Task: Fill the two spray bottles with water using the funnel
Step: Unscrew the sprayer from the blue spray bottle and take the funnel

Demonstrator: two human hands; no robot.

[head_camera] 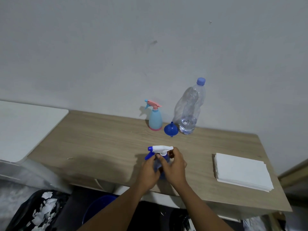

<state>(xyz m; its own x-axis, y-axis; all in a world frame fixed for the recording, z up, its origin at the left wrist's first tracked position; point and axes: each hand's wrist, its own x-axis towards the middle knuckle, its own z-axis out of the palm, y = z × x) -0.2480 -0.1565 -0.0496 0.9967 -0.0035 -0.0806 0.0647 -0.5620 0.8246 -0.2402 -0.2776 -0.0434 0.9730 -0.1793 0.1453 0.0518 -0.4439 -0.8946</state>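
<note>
A blue spray bottle (161,148) with a white trigger head is being held upright at the near middle of a wooden table (100,139); its nozzle is being pointed to the left. Its translucent body is being gripped by the left hand (148,170), the fingers being curled round it from the left side; the neck just under the white head is being pinched by the thumb and fingers of the right hand (175,165) – both hands are thus being kept clamped on the same bottle, and whether its base is touching the tabletop cannot be told.

Far across the table, by the wall, a pastel spray bottle (155,120) – light blue with a pink base and trigger – is being left standing, its head in place; just to its right a blue funnel (171,129) is being left lying, its wide mouth being shown toward the near side. Close on the funnel's right a clear water bottle (190,110) is being kept upright, capped in blue, a little water being held low in it.

A stack of white sheets (241,172) is being kept at the right of the table; a blue bucket (98,207) is being partly hidden under the near edge.
</note>
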